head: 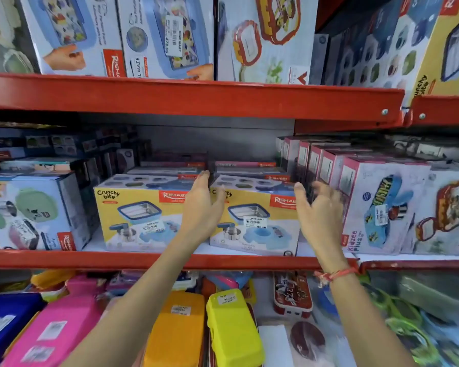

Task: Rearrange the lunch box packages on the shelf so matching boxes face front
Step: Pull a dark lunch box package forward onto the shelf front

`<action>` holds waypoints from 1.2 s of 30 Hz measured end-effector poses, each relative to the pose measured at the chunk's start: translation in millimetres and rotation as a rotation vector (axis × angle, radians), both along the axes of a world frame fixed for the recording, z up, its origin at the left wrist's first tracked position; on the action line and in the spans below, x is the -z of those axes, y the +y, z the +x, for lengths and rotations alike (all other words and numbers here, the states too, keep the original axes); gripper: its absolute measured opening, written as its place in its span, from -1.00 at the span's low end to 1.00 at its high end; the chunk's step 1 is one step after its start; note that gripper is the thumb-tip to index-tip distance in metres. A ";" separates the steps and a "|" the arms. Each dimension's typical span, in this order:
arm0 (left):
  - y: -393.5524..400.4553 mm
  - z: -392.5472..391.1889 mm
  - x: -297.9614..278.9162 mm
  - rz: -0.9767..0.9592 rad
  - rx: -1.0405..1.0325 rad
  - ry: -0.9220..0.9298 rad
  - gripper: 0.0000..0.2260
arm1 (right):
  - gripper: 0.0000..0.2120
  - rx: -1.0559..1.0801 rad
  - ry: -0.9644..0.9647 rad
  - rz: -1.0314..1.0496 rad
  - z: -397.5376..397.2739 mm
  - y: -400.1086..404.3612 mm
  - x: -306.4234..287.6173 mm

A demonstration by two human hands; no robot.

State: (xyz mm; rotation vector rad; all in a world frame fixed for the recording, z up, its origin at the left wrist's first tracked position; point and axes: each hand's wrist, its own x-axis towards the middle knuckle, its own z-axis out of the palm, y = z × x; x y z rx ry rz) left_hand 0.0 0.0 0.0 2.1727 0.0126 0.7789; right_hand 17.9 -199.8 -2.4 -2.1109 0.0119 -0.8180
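Two matching yellow Crunchy Bite boxes stand side by side on the middle shelf, fronts outward: the left box (141,218) and the right box (257,221). My left hand (203,205) is spread open at the gap between them, its fingers up against the left edge of the right box. My right hand (318,210) is open with fingers apart at the right box's right edge, beside a row of pink-topped boxes (326,160). Neither hand holds anything.
A green lunch box package (35,210) stands at the left, Kidzee Plus boxes (387,205) at the right. The red shelf lip (117,259) runs along the front. Blue maze boxes (159,35) fill the shelf above; loose plastic lunch boxes (233,327) lie below.
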 end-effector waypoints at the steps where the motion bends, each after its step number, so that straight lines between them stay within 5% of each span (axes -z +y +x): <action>1: -0.7 3.7 0.8 -0.005 0.000 0.005 -0.52 | -0.39 -0.016 0.092 0.023 4.0 -2.3 0.9; 6: -8.8 0.1 1.1 -0.170 0.020 0.178 -0.48 | -0.15 -0.158 0.374 0.100 6.8 -7.9 1.9; 12: -6.4 -4.3 6.4 -0.405 0.080 0.195 -0.65 | -0.46 -0.278 0.431 0.131 -2.1 -11.2 -6.7; 16: 3.5 -13.5 4.2 -0.487 0.068 0.212 -0.50 | -0.51 -0.306 0.414 0.140 -4.8 -21.3 -15.5; 21: 7.1 -30.9 -5.3 -0.564 0.094 0.134 -0.54 | -0.85 -0.483 0.348 0.250 -18.2 -35.2 -21.8; 29: 17.4 -60.2 4.5 -0.632 0.160 0.251 -0.53 | -0.10 -0.800 0.220 0.066 -46.6 -74.2 -12.6; 33: 12.4 -68.0 8.0 -0.691 0.170 0.231 -0.66 | -0.18 -0.778 0.154 0.016 -56.6 -79.8 -7.9; 36: 11.5 -71.2 13.6 -0.720 0.217 0.246 -0.68 | -0.43 -0.767 0.115 0.129 -64.5 -81.6 -3.6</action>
